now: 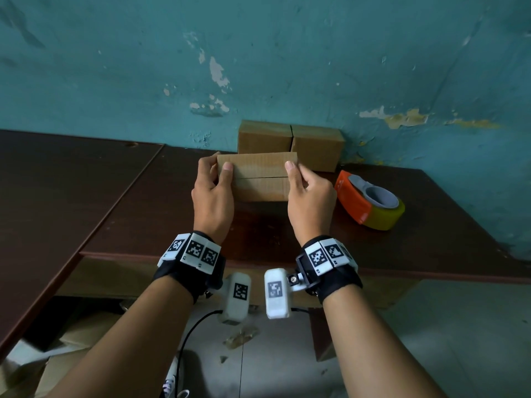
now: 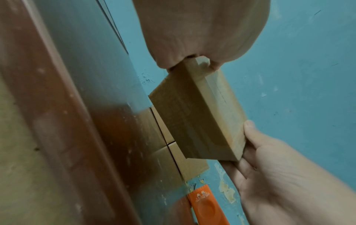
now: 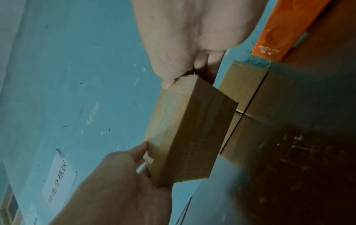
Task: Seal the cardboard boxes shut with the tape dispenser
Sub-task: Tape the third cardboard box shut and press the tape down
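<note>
While we hold the small cardboard box [image 1: 257, 177] just above the dark wooden table [image 1: 120, 202], its two top flaps meet in a seam facing us. Our left hand [image 1: 212, 196] grips one end and our right hand [image 1: 310, 198] the other, thumbs on top, fingers curled round the ends. Two more boxes [image 1: 290, 143] sit side by side against the teal wall [image 1: 258, 58] just behind. An orange tape dispenser [image 1: 369, 201] lies on the table near our right hand, untouched.
</note>
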Demonstrator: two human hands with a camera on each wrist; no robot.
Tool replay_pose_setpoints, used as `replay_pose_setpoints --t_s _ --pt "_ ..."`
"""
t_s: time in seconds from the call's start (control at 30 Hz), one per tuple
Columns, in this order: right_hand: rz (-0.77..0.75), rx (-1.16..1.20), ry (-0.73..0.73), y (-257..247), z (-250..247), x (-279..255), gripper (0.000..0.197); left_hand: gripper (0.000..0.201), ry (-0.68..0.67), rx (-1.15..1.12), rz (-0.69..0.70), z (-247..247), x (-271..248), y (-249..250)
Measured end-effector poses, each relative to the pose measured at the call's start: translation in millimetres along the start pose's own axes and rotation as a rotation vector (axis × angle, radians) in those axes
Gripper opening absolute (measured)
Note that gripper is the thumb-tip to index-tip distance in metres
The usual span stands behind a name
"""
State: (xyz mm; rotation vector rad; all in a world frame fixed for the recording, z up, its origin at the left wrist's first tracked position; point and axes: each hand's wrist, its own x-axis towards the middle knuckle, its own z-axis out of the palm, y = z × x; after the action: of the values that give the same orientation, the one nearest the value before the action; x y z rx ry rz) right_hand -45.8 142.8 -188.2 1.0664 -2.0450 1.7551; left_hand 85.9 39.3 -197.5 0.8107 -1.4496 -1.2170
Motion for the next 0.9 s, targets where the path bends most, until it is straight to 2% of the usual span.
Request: replay_pose_setpoints --t_s 0.17,0.23,0.33,0.37,0.43,0.5,0.57,0.7,0.9 --pt "0.078 0.031 -0.038 7 -1 3 0.04 0.026 -0.012 -0.04 0.011 -1 6 -9" --pt "0.075 0.029 -0.042 9 -3 5 0.035 0.026 -0.024 -0.049 0.026 -2 8 -12" --pt "0.058 0.039 -0.057 8 -5 5 0.038 0.029 -0.039 -0.053 0.029 -3 8 -14" --pt "0.063 0.038 -0.068 5 -5 3 0.036 0.03 -0.045 -0.061 0.027 -3 7 -13" --pt "0.063 0.012 -0.112 5 -7 4 0.016 0.033 -0.067 -0.102 0.009 -3 7 -12" --pt "0.042 -0.015 -0.116 4 -8 4 0.029 0.038 -0.104 -0.114 0.015 -3 7 -13" --pt "0.059 0.018 -0.122 5 -10 4 0.023 0.044 -0.128 -0.081 0.038 -4 7 -14" --pt "0.064 0.063 -0.15 -3 -13 0 0.052 0.054 -0.17 0.019 0.093 -4 6 -12" --pt "0.058 0.019 -0.108 -9 -13 -1 0.059 0.066 -0.169 0.124 0.164 -2 5 -15"
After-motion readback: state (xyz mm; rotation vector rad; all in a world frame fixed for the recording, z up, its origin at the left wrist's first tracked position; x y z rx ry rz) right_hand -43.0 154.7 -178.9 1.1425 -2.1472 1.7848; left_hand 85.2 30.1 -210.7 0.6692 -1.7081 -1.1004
